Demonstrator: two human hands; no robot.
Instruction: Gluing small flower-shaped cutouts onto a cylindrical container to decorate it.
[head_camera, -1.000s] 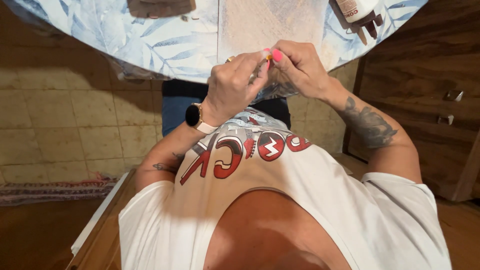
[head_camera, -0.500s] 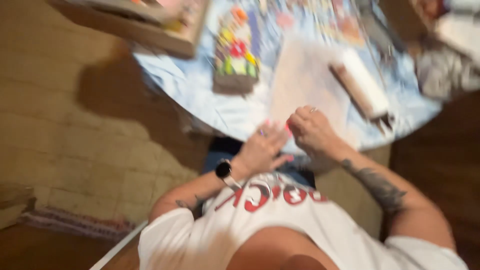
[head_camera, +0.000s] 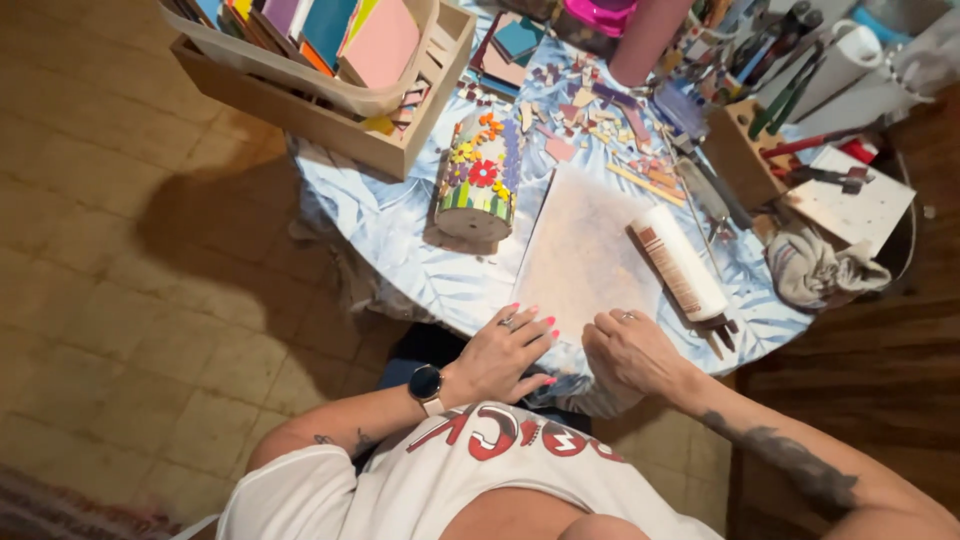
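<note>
The left hand (head_camera: 505, 350) lies flat at the near edge of the round table (head_camera: 400, 250), fingers spread and apart, palm down, holding nothing. Its fingertips touch the near left corner of the pale board (head_camera: 585, 255) that lies on the leaf-patterned cloth. A dark watch sits on that wrist.

The right hand (head_camera: 635, 350) rests just beside it, at the board's near right corner, knuckles up and fingers curled under; whether anything is pinched beneath them cannot be told. The two hands are close together but not touching.

The board runs straight away from both hands, its long axis pointing from the person toward the middle of the table, tilted slightly to the right. Both hands sit at its near short edge, so neither is clearly nearer; the left covers more of it.

Along the board's right edge lies a white tube (head_camera: 682, 262), its long axis slanting from far-left to near-right, its dark nozzle end closest to the right hand. That hand is the nearer one to it.

Beyond the board's far left corner stands a mosaic pot (head_camera: 478, 180) covered in coloured flowers, upright and closer to the left hand. Loose tile pieces (head_camera: 590, 110) scatter further off, a wooden crate (head_camera: 330, 120) of coloured sheets stands at the far left, and a crumpled rag (head_camera: 815, 272) sits to the right.
</note>
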